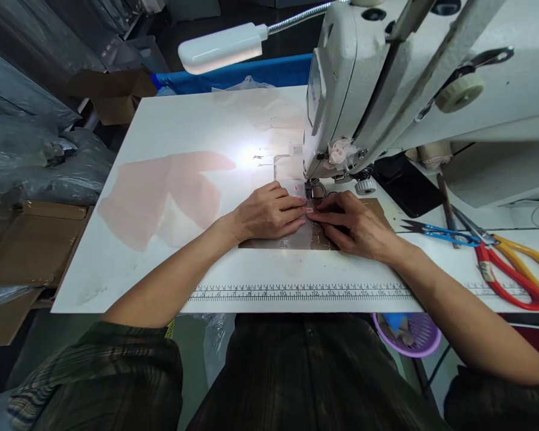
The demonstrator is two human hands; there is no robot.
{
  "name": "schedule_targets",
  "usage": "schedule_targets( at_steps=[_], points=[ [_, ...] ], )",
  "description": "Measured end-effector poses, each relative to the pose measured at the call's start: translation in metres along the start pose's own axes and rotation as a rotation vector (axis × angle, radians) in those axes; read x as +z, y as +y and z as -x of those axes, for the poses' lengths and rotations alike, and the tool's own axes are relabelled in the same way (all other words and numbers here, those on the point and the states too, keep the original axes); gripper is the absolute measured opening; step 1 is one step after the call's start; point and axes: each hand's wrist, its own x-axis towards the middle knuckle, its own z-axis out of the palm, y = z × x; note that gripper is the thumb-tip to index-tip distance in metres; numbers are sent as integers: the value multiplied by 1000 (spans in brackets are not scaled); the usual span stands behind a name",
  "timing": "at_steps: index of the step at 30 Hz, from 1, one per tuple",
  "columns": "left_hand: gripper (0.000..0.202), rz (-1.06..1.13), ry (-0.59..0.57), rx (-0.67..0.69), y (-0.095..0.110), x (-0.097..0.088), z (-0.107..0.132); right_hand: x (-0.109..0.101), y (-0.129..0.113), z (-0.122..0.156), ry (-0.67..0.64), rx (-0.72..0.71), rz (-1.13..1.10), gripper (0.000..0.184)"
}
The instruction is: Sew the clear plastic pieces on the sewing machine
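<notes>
Palm down, my left hand [273, 211] lies flat, fingers extended and slightly spread on a sheer pale piece [302, 238], gripping nothing. My right hand [353, 224] is half curled, its fingertips at the piece's right edge; I cannot tell whether they pinch it. The piece lies over a brown sheet [378, 211], just before the presser foot [315, 190]. The sewing machine [341, 84] looms beyond my right hand and blocks the table [224, 275] behind it. Pink cut fabric [137, 191] spreads to my left, a lamp [222, 49] hanging beyond it. Right of my right hand lie a black phone [408, 184], blue snips [451, 234] and red-handled scissors [512, 284], the snips touching the scissors. A ruler strip [300, 293] runs along the near edge, under my right forearm.
</notes>
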Motion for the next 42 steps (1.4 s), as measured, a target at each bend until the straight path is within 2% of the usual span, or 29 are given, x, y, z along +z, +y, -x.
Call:
schedule_targets(
  at_steps=[6, 15, 25, 29, 33, 35, 37, 39, 42],
  points=[
    [33, -17, -41, -32, 3, -6, 2, 1, -2, 0, 0, 47, 8, 35],
    [42, -134, -39, -51, -1, -5, 0, 4, -1, 0, 28, 3, 79, 34],
    [43, -117, -44, -172, -2, 0, -2, 3, 2, -2, 28, 17, 23, 34],
    [42, -1, -37, -181, -15, -2, 1, -4, 5, -4, 16, 112, -124, 33],
    [45, 23, 11, -138, -22, -22, 3, -7, 10, -6, 72, 277, -275, 33],
    [41, 10, 24, -129, -17, -33, 6, -6, 11, -6, 107, 337, -333, 32],
    [34, -5, -20, -100, -8, -39, 10, -4, 11, -7, 128, 374, -356, 32],
    [28, 27, -47, -53, 2, -37, 15, -2, 10, -7, 137, 402, -325, 31],
    [21, 193, 29, -10, 12, -27, 22, 1, 9, -7, 145, 425, -204, 26]
  ],
)
